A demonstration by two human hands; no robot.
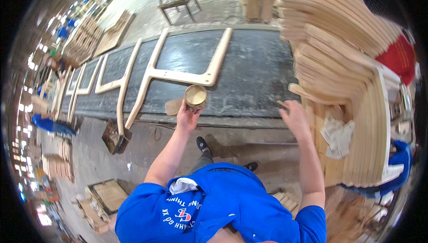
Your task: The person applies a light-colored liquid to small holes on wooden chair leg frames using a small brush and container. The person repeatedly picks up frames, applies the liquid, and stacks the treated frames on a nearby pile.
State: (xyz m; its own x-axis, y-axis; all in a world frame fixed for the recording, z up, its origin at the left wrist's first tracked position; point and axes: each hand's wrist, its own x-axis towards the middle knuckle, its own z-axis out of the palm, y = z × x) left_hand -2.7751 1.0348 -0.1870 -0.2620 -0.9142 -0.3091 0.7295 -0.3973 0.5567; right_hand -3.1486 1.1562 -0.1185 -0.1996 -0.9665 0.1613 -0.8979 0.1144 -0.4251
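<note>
My left hand (188, 117) is closed around a small round can (195, 95) with cream-coloured stuff inside, held above the near edge of a dark-topped table (254, 73). Just left of the can lies a flat tan piece (173, 107). My right hand (296, 117) pinches a short thin stick (281, 104) over the table's right end; its far end is hard to make out. Beyond the can rests a pale wooden chair-leg frame (180, 76), with a crossbar between two slanting legs. A similar frame (111, 85) lies farther left.
Tall stacks of curved wooden parts (339, 64) rise at the right, with crumpled white cloth or paper (337, 137) among them. A dark chair (176, 0) stands beyond the table. On the floor at left is a dustpan-like container (115, 137). Other people in blue (51, 125) are farther off.
</note>
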